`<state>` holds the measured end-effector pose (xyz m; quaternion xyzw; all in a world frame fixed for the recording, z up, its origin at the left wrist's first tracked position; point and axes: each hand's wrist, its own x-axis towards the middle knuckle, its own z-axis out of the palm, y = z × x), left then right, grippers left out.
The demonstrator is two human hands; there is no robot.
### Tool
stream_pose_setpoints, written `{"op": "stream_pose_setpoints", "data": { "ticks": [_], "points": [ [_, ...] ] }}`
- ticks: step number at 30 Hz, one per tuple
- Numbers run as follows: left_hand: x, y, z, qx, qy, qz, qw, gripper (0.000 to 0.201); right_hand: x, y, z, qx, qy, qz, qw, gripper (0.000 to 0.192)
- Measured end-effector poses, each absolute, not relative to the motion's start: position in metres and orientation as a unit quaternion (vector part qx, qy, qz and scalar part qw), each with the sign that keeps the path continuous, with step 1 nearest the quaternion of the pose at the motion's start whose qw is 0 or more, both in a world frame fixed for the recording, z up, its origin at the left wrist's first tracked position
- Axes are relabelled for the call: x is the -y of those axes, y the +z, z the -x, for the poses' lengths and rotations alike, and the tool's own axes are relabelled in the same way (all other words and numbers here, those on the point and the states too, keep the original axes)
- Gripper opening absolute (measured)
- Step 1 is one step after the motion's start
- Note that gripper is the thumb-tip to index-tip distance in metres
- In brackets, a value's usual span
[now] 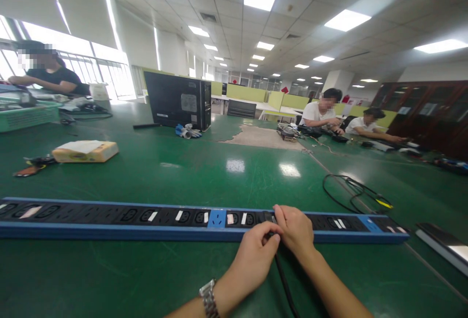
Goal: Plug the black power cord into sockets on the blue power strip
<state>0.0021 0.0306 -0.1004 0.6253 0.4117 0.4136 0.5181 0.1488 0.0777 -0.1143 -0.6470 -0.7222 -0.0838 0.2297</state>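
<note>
My left hand (256, 252) and right hand (297, 230) meet at the near edge of the power strip (109, 220), fingers curled tight around a black plug (269, 219) that sits at one of its sockets. I cannot tell how deep the plug is seated, because my fingers cover it. Its black cable (285, 284) drops back toward me between my wrists, just below my fingertips.

The strip runs far out to both sides of my fingers, across the green table (183, 171). If I push at an angle, I judge the pins could jam or the long strip could slide away, since nothing I can see holds it down.

Beyond my fingertips and to the right lies a loose black wire (351, 193). Farther off to the left rest a flat box (86, 151) and a computer case (178, 99), with other people seated at the far edges.
</note>
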Motion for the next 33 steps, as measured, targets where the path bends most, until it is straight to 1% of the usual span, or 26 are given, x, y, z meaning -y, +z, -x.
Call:
{"op": "stream_pose_setpoints", "data": {
  "ticks": [3, 11, 14, 18, 20, 22, 24, 26, 29, 31, 33],
  "points": [
    [-0.034, -0.104, -0.006, -0.423, 0.411, -0.585, 0.557, 0.028, -0.077, -0.114, -0.149, 0.725, -0.086, 0.643, 0.233, 0.048],
    [-0.036, -0.104, -0.009, -0.427, 0.425, -0.553, 0.575, 0.026, -0.077, -0.113, -0.146, 0.723, -0.092, 0.645, 0.231, 0.047],
    [-0.031, -0.090, -0.007, -0.392, 0.449, -0.575, 0.560, 0.023, -0.075, -0.110, -0.148, 0.721, -0.082, 0.649, 0.228, 0.045],
    [-0.020, -0.064, -0.006, -0.310, 0.504, -0.637, 0.493, 0.019, -0.074, -0.107, -0.153, 0.748, -0.064, 0.629, 0.202, 0.030],
    [-0.020, -0.052, -0.003, -0.293, 0.525, -0.640, 0.478, 0.017, -0.075, -0.108, -0.154, 0.747, -0.066, 0.630, 0.203, 0.031],
    [-0.026, -0.041, 0.006, -0.297, 0.553, -0.601, 0.494, 0.016, -0.075, -0.109, -0.152, 0.732, -0.073, 0.641, 0.220, 0.038],
    [-0.039, -0.029, 0.025, -0.316, 0.603, -0.525, 0.510, 0.020, -0.075, -0.110, -0.148, 0.722, -0.077, 0.645, 0.238, 0.044],
    [-0.053, -0.017, 0.053, -0.326, 0.685, -0.454, 0.468, 0.023, -0.075, -0.111, -0.146, 0.722, -0.077, 0.642, 0.247, 0.046],
    [-0.068, -0.008, 0.100, -0.365, 0.744, -0.414, 0.377, 0.030, -0.075, -0.111, -0.145, 0.721, -0.073, 0.643, 0.250, 0.045],
    [-0.068, -0.012, 0.124, -0.423, 0.717, -0.427, 0.352, 0.043, -0.075, -0.110, -0.145, 0.719, -0.071, 0.645, 0.247, 0.045],
    [-0.062, -0.025, 0.138, -0.479, 0.644, -0.471, 0.366, 0.052, -0.074, -0.109, -0.145, 0.718, -0.070, 0.649, 0.243, 0.045]
  ]
}}
